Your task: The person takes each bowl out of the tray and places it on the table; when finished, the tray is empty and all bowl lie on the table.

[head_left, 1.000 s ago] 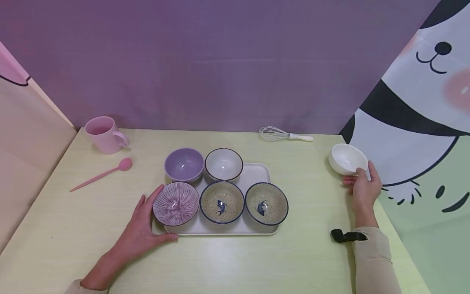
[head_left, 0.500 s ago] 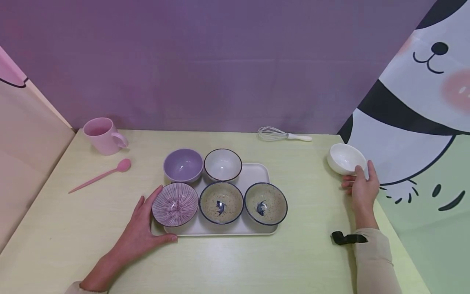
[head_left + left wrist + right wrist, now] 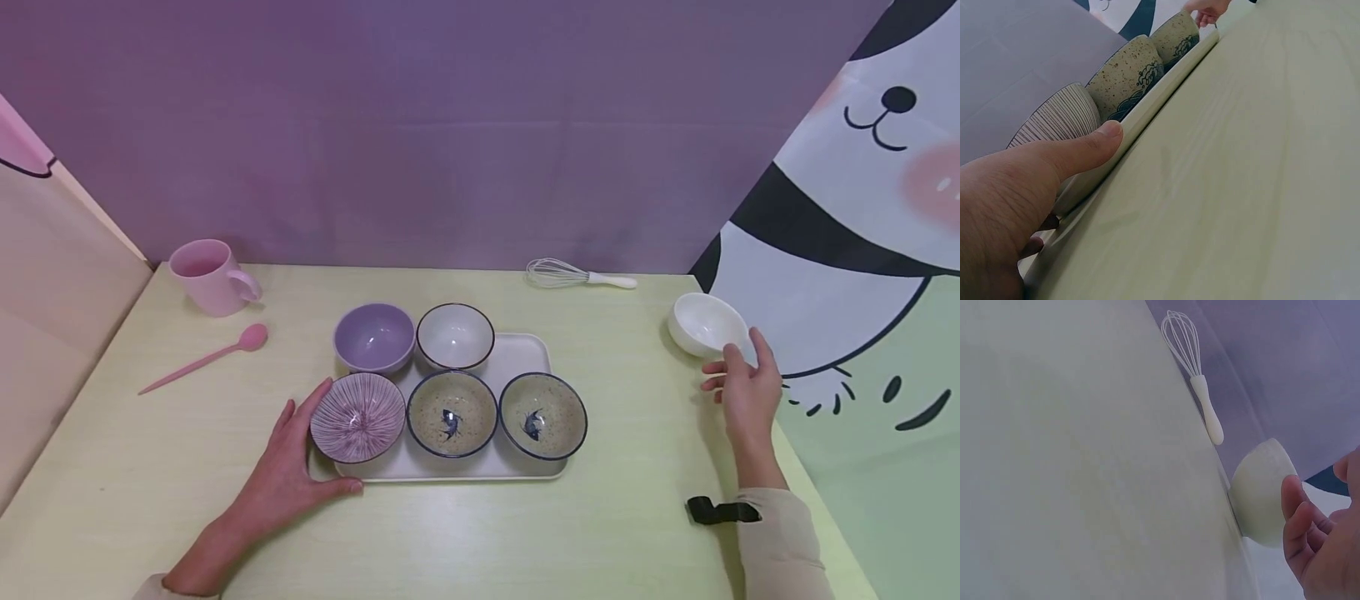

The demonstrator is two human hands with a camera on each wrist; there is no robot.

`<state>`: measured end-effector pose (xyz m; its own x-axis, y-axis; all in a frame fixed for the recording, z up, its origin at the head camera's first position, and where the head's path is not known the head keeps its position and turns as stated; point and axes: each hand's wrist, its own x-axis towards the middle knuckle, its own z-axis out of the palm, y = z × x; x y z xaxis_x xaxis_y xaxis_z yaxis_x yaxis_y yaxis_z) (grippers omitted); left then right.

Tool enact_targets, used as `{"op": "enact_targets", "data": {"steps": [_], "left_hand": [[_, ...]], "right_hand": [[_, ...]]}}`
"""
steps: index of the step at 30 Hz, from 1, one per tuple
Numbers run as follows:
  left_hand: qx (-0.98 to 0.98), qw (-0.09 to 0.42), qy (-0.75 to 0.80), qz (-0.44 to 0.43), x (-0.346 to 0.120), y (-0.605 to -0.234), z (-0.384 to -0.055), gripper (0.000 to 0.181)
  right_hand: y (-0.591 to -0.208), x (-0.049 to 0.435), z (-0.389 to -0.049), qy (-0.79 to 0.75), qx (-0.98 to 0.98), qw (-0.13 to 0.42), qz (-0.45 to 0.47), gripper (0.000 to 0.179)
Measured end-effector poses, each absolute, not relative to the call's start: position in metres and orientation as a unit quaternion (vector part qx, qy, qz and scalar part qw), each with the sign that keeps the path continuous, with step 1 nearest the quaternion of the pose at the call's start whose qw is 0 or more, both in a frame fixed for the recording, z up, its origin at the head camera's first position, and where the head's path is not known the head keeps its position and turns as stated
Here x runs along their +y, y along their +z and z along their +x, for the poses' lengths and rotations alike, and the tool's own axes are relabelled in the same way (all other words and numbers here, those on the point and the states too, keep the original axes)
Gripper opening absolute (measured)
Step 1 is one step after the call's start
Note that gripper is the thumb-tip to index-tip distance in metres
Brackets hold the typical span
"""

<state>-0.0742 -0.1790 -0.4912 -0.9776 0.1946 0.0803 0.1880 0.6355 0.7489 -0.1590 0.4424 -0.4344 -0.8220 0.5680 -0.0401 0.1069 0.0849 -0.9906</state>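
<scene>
My left hand (image 3: 281, 479) holds the front left corner of a white tray (image 3: 517, 472), thumb along its front rim and fingers at its left side, beside a purple-striped bowl (image 3: 358, 417). Two speckled bowls with blue fish, one bowl (image 3: 452, 414) in the middle and another bowl (image 3: 543, 416) at right, share the front row. Behind them stand a purple bowl (image 3: 374, 337) and a dark-rimmed white bowl (image 3: 455, 336). At far right, my right hand (image 3: 750, 396) is just in front of a small white bowl (image 3: 705, 323), fingers loose and holding nothing. The right wrist view shows its fingertips near the bowl's side (image 3: 1263, 494).
At the back left stands a pink mug (image 3: 210, 279), with a pink spoon (image 3: 217, 357) in front of it. A white whisk (image 3: 581, 274) lies along the table's back edge, close to the purple backdrop (image 3: 450, 133). A panda-print panel (image 3: 832, 250) borders the right side.
My right hand has let go of the white bowl and drawn back slightly toward me and to the right. The left hand keeps its place at the tray; the bowls have not moved.
</scene>
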Motion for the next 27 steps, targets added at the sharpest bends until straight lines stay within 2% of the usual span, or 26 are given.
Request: {"op": "enact_targets", "data": {"steps": [9, 27], "left_hand": [[0.902, -0.008, 0.415, 0.116, -0.180, -0.495, -0.076, 0.143], [0.902, -0.011, 0.417, 0.116, -0.180, -0.494, -0.076, 0.142]], "right_hand": [[-0.430, 0.435, -0.145, 0.621, -0.727, 0.193, -0.219, 0.065], [-0.430, 0.388, -0.127, 0.543, -0.803, 0.203, -0.136, 0.050]]}}
